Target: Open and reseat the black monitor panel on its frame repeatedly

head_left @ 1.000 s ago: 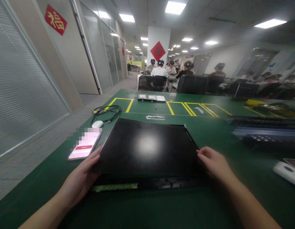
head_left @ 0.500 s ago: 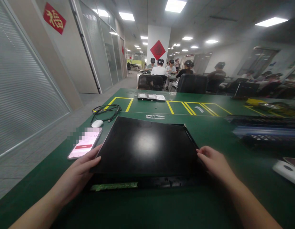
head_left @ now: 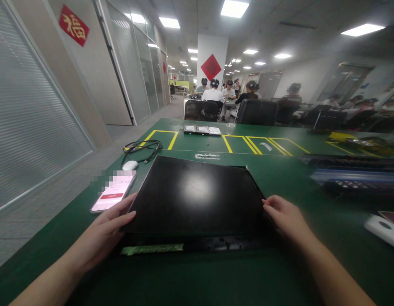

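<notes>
A flat black panel [head_left: 184, 199] lies tilted in front of me, with a bright round reflection on its surface. Under its near edge shows a shallow black case [head_left: 222, 244] with a green circuit board [head_left: 152, 249] along the front. My left hand [head_left: 109, 223] grips the panel's left edge, thumb on top and fingers beneath. On the opposite side, my right hand [head_left: 284, 214] pinches the right edge between thumb and fingers. The inside of the case is mostly hidden by the panel.
Left of the panel lie a phone [head_left: 114, 193], a white mouse-shaped object [head_left: 130, 165] and a coiled black cable [head_left: 142, 148]. Hard drives [head_left: 202, 130] and small screws or bits [head_left: 207, 157] lie beyond. Blurred dark parts [head_left: 352, 176] and a white device [head_left: 383, 229] are at right.
Almost nothing differs. Both hands keep their hold on the panel, which has barely shifted; the left thumb sits very slightly further right.
</notes>
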The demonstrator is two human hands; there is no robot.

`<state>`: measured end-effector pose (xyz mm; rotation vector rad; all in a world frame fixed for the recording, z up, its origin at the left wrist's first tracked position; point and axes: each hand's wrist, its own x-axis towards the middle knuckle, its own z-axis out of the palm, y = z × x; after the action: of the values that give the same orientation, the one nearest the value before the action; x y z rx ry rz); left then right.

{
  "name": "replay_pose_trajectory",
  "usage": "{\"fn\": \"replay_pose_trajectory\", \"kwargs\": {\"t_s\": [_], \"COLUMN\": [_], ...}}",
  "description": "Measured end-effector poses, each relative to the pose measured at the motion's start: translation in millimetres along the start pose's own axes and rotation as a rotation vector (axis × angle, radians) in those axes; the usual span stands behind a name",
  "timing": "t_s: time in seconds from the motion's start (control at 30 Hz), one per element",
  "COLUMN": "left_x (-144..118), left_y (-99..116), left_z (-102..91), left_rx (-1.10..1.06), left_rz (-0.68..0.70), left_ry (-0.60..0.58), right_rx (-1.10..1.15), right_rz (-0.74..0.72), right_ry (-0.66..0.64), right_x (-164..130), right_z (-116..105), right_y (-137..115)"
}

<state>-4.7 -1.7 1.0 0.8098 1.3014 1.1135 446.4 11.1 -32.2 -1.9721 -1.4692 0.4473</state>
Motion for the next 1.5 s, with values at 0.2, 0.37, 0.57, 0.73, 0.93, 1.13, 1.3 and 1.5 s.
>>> {"fn": "replay_pose_trajectory", "kwargs": {"t_s": [0.2,0.37,0.57,0.73,0.93,1.13,1.3,1.5], "left_x": [0,1,3,3,1,5,8,14], "left_y": [0,-2,-3,-4,-3,-3,-6,-13], "left_z": [1.3,0.5,-0.4,1.1,2.4,-1.0,-3.0,-8.7], "left_rx": [-0.022,-0.057,-0.031,-0.042,-0.022,-0.021,-0.014,0.036], "left_rz": [-0.004,0.005,0.026,0.056,0.095,0.107,0.087,0.133], "left_ry": [-0.013,-0.028,0.001,0.011,0.019,-0.008,-0.047,-0.030], "right_rx": [0.010,0.020,0.024,0.082,0.116,0.137,0.165,0.256], "right_rz": [0.038,0.045,0.043,0.073,0.120,0.131,0.161,0.214], "right_ry": [-0.025,-0.031,-0.023,-0.028,-0.027,0.004,-0.071,-0.060], "right_x": [0,1,1,1,4,7,8,8], "right_z": [1,1,1,0,0,2,-1,0], "right_y": [1,3,2,3,13,15,14,11]}}
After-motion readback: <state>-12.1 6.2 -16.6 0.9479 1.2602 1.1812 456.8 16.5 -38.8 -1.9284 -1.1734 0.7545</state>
